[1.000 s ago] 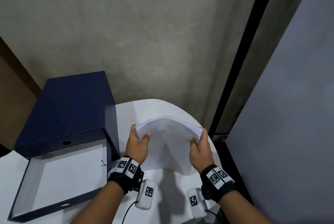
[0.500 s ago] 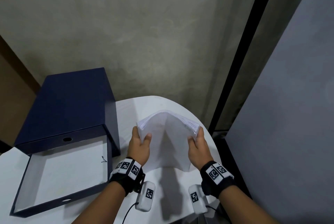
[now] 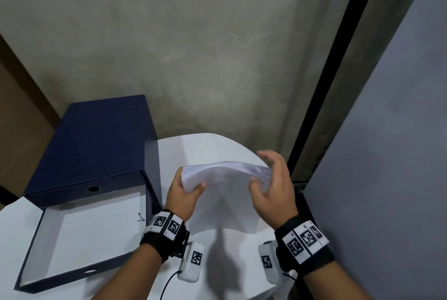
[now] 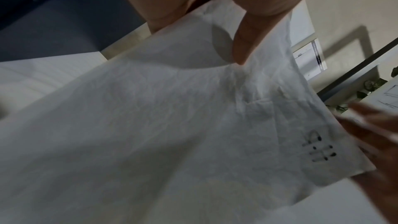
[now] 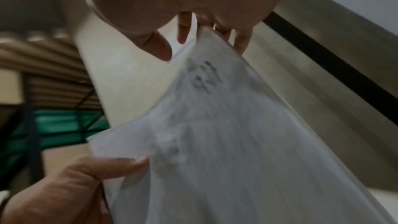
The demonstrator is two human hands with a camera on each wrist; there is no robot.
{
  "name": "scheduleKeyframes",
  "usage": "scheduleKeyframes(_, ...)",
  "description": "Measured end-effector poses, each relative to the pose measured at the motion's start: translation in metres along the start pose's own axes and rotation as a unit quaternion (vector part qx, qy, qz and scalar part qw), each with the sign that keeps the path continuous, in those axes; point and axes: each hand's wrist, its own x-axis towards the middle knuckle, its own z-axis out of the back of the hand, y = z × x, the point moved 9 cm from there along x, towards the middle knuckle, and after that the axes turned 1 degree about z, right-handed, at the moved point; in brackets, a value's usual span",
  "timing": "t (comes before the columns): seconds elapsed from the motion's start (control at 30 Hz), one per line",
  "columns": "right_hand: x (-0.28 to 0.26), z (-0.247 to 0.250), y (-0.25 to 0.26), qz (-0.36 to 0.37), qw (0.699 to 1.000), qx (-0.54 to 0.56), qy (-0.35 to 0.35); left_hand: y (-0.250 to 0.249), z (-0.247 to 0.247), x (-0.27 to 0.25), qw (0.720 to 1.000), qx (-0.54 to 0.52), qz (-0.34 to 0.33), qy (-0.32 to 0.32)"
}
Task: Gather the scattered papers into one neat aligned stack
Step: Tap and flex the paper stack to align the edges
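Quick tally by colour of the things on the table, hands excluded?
White: 1, paper stack
Navy: 2, box and its open lid
Total: 3, all on the table

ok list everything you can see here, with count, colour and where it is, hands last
papers: one stack, white, held up over the table between both hands, top edges fanned unevenly
box: one, dark blue, at the table's left back
lid: one, dark blue with white inside, lying open in front of the box
table: one, white, rounded far edge, under everything
wall: one, grey-beige, behind the table
wrist cameras: two, white, under the wrists
wristbands: two, black with black-and-white markers
left hand: one, grips the stack's left edge
right hand: one, thumb in front of the stack's right edge, fingers spread behind it
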Motion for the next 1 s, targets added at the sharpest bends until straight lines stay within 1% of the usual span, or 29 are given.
scheduleKeyframes(0.07, 0.007, -0.014, 0.044, 0.102, 0.989, -0.098, 0.045, -0.011, -0.002, -0.002, 1.000, -0.009, -0.021, 0.017)
scheduleKeyframes(0.1, 0.006, -0.028, 0.062, 0.129, 0.979, -0.133, 0.086, -0.014, -0.004, -0.002, 0.999, -0.015, -0.030, 0.027)
scheduleKeyframes(0.13, 0.004, -0.044, 0.075, 0.143, 0.967, -0.161, 0.133, -0.018, -0.006, -0.002, 0.999, -0.022, -0.032, 0.034)
scheduleKeyframes(0.17, 0.000, -0.061, 0.084, 0.153, 0.954, -0.185, 0.179, -0.027, -0.008, -0.006, 0.997, -0.035, -0.047, 0.044)
scheduleKeyframes(0.23, -0.013, -0.094, 0.084, 0.167, 0.921, -0.234, 0.263, -0.035, -0.011, -0.009, 0.994, -0.050, -0.074, 0.063)
scheduleKeyframes(0.3, -0.026, -0.117, 0.076, 0.177, 0.888, -0.276, 0.321, -0.032, -0.012, -0.012, 0.994, -0.067, -0.051, 0.073)
scheduleKeyframes(0.33, -0.028, -0.123, 0.074, 0.182, 0.881, -0.284, 0.333, -0.028, -0.013, -0.013, 0.994, -0.065, -0.037, 0.085)
scheduleKeyframes(0.4, -0.025, -0.123, 0.075, 0.184, 0.888, -0.277, 0.318, -0.024, -0.013, -0.011, 0.993, -0.074, -0.012, 0.087)
scheduleKeyframes(0.47, -0.021, -0.120, 0.072, 0.172, 0.894, -0.278, 0.306, -0.022, -0.014, -0.007, 0.992, -0.086, 0.000, 0.090)
scheduleKeyframes(0.5, -0.019, -0.120, 0.070, 0.168, 0.890, -0.290, 0.308, -0.023, -0.014, -0.008, 0.993, -0.074, -0.009, 0.091)
scheduleKeyframes(0.53, -0.019, -0.119, 0.067, 0.166, 0.886, -0.301, 0.310, -0.026, -0.010, -0.008, 0.995, -0.069, -0.020, 0.075)
scheduleKeyframes(0.57, -0.018, -0.116, 0.066, 0.164, 0.889, -0.302, 0.302, -0.023, -0.007, -0.006, 0.995, -0.081, -0.019, 0.062)
scheduleKeyframes(0.63, -0.012, -0.102, 0.065, 0.138, 0.917, -0.269, 0.259, -0.020, -0.006, -0.005, 0.993, -0.102, -0.014, 0.059)
scheduleKeyframes(0.67, -0.010, -0.095, 0.063, 0.122, 0.928, -0.257, 0.242, -0.017, -0.005, -0.004, 0.994, -0.090, -0.015, 0.058)
scheduleKeyframes(0.7, -0.009, -0.091, 0.059, 0.112, 0.928, -0.266, 0.234, -0.019, -0.004, -0.004, 0.996, -0.075, -0.014, 0.053)
scheduleKeyframes(0.77, -0.011, -0.089, 0.049, 0.110, 0.914, -0.307, 0.240, -0.022, -0.002, -0.005, 0.997, -0.060, -0.015, 0.035)
scheduleKeyframes(0.87, -0.011, -0.078, 0.037, 0.108, 0.923, -0.296, 0.219, -0.027, -0.002, -0.008, 0.998, -0.049, -0.021, 0.030)
scheduleKeyframes(0.97, -0.014, -0.071, 0.026, 0.100, 0.905, -0.346, 0.227, -0.028, -0.002, -0.009, 0.998, -0.055, -0.018, 0.032)
scheduleKeyframes(1.0, -0.013, -0.065, 0.022, 0.085, 0.906, -0.354, 0.216, -0.028, -0.002, -0.008, 0.998, -0.055, -0.017, 0.029)
